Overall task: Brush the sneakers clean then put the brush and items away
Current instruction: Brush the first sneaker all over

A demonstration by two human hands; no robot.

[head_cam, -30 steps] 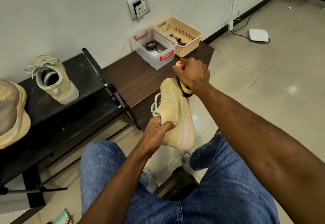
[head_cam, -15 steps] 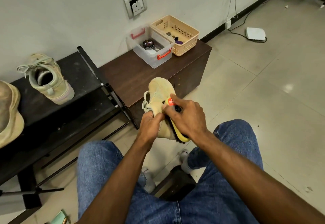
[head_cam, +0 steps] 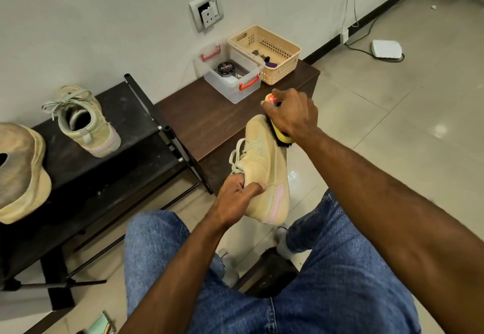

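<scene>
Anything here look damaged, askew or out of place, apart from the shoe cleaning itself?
Yes: the wall socket above the brown bench sits crooked, and its upper part looks broken open, with a dark gap showing. Otherwise nothing stands out; the clear box and beige basket sit upright side by side.

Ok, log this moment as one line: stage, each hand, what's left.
stage: brushing | left hand: grips sneaker at heel | right hand: holds brush on toe | pending: second sneaker on rack
</scene>
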